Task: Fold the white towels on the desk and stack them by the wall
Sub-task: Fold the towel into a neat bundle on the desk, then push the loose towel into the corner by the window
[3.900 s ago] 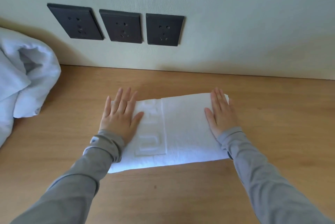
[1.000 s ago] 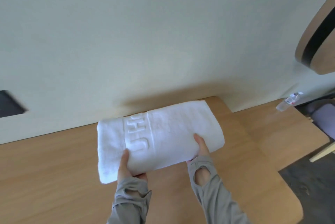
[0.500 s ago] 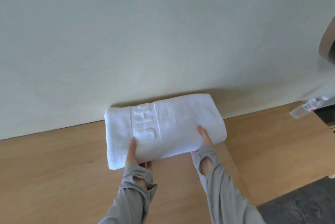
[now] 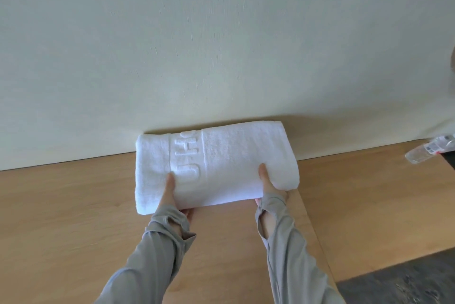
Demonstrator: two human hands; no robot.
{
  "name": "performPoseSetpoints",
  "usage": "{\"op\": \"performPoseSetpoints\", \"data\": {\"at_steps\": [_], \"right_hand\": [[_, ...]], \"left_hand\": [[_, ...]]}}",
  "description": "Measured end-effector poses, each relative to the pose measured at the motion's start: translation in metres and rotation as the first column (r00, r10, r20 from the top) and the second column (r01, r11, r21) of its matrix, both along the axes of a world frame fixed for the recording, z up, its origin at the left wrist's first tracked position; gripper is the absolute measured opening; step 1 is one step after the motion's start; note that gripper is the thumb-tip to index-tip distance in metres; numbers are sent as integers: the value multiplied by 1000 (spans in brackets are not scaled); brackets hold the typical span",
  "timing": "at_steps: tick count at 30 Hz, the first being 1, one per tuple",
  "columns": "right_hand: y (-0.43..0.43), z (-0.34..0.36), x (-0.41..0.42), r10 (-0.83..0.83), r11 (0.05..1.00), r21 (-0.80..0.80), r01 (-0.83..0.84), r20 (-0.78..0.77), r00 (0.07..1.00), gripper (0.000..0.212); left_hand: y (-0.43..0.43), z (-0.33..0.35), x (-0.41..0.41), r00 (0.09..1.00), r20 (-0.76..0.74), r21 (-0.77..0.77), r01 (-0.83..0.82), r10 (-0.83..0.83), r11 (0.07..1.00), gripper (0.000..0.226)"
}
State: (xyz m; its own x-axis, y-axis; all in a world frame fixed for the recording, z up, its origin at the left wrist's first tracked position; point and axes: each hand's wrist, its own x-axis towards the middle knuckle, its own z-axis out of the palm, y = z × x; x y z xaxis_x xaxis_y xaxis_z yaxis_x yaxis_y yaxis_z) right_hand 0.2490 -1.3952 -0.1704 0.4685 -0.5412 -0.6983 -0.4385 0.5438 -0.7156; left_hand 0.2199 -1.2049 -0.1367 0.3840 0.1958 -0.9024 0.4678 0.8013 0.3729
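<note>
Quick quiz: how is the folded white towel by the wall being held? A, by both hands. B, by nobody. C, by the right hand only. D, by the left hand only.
A: the left hand and right hand each grip the near edge of the folded white towel, thumbs on top.

L hand (image 4: 171, 193), R hand (image 4: 268, 184): fingers under towel (image 4: 234, 153); bottle (image 4: 429, 150) cut off rt.

Your left hand (image 4: 172, 196) and right hand (image 4: 270, 187) grip the near edge of the folded white terry towel (image 4: 241, 163), thumbs on top, fingers underneath. Its far edge meets the cream wall (image 4: 221, 45) over the light wooden desk (image 4: 73, 205). A clear plastic bottle (image 4: 429, 150) lies at the far right.
</note>
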Motion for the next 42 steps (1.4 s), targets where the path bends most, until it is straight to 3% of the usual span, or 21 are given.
{"op": "performPoseSetpoints", "data": {"at_steps": [3, 5, 7, 9, 10, 12, 13, 14, 16, 19, 23, 27, 34, 38, 42], "right_hand": [[1, 5, -16, 23, 949, -315, -35, -41, 999, 80], [4, 13, -30, 99, 819, -561, -118, -64, 993, 75], [9, 25, -39, 191, 635, -745, -202, -102, 976, 67], [17, 42, -44, 358, 444, -852, -277, -115, 927, 59], [23, 53, -45, 454, 366, -874, -320, -132, 881, 55], [43, 77, -43, 626, 240, -880, -411, -184, 758, 53], [56, 90, -42, 689, 162, -884, -438, -217, 692, 53], [70, 103, -40, 739, 72, -889, -452, -256, 623, 54], [106, 130, -35, 795, -112, -892, -439, -346, 499, 57], [174, 170, -35, 824, -276, -892, -358, -412, 389, 58], [291, 214, -53, 833, -415, -891, -185, -454, 318, 58], [428, 241, -98, 845, -479, -875, -64, -480, 237, 63], [645, 271, -209, 924, -382, -922, 53, -382, 25, 67], [724, 281, -243, 934, -349, -934, 81, -354, -57, 65], [784, 274, -256, 933, -344, -939, 3, -342, -114, 61]], "left_hand": [[6, -4, -7, 985, -74, 53, 161, -157, 985, 78], [8, 0, -17, 921, -131, 44, 375, -367, 926, 71], [15, 13, -26, 798, -90, 35, 601, -596, 799, 56], [28, 33, -30, 635, -36, 197, 762, -772, 617, 43], [36, 43, -30, 554, -33, 354, 785, -832, 508, 38], [59, 65, -29, 394, -176, 694, 700, -902, 170, 39], [75, 76, -28, 352, -300, 793, 609, -887, -26, 45], [94, 87, -29, 345, -411, 841, 500, -844, -206, 53], [137, 109, -33, 385, -550, 833, 306, -741, -460, 63], [214, 142, -48, 448, -658, 740, 237, -606, -629, 66], [334, 178, -103, 542, -719, 652, 310, -435, -692, 64], [464, 206, -187, 636, -718, 623, 408, -281, -668, 64], [649, 239, -353, 738, -675, 633, 565, -20, -529, 63], [710, 237, -420, 785, -619, 716, 578, 26, -390, 62], [755, 221, -460, 840, -541, 802, 527, 31, -280, 61]]}}
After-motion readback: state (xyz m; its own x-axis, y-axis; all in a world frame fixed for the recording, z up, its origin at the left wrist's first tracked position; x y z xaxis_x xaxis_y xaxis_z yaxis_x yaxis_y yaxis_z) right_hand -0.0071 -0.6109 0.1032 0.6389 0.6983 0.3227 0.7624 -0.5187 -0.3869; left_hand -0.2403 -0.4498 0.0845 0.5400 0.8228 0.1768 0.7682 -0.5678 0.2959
